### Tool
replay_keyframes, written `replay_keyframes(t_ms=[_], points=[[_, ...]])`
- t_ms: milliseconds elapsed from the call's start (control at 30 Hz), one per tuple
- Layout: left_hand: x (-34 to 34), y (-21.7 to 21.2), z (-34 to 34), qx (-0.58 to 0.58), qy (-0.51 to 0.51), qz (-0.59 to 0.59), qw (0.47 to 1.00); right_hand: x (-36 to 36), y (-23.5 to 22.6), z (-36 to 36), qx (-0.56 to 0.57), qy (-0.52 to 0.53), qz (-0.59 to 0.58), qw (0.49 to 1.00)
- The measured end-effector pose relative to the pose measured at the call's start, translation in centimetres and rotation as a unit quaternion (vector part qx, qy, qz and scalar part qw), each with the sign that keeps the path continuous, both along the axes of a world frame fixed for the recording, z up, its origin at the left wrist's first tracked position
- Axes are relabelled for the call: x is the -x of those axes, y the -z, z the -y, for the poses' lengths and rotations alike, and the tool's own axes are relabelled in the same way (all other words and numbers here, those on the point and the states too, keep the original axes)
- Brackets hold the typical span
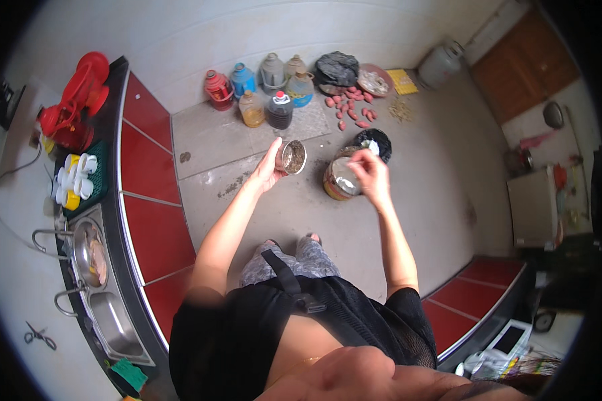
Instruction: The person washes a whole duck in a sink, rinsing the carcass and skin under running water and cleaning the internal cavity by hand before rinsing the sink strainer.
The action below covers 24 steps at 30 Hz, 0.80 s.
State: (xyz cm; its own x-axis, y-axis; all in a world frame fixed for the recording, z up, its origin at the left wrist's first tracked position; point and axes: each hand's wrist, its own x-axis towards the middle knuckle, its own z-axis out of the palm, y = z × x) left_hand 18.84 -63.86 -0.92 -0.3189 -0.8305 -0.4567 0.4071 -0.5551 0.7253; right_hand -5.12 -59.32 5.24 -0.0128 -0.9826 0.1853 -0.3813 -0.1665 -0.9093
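Note:
My left hand [269,167] holds a small round metal bowl [292,157] with dark scraps in it, out in front of me above the floor. My right hand [369,172] is pinched on a small white object, too small to identify, above a round brown bin [338,182] with a white liner that stands on the floor. A black bag [373,142] with white contents lies just behind the bin.
A red-fronted counter [147,220] runs along my left with a double steel sink [97,281], a green tray of cups [80,179] and a red appliance [73,100]. Oil jugs and bottles [267,93] stand by the far wall, next to sweet potatoes [351,110] and a gas cylinder [440,63].

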Motion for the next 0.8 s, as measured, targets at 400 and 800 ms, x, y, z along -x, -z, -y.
replay_keyframes(t_ms=[400,800], points=[[-6.9,1.4,-0.4,-0.025,-0.299,-0.048,0.953,13.5,21.5,21.0,-0.132,-0.058,-0.409,0.901],[-12.6,2.1,-30.8,0.015,-0.719,-0.111,0.686,-18.6,23.8,16.1,-0.080,-0.489,-0.085,0.865]])
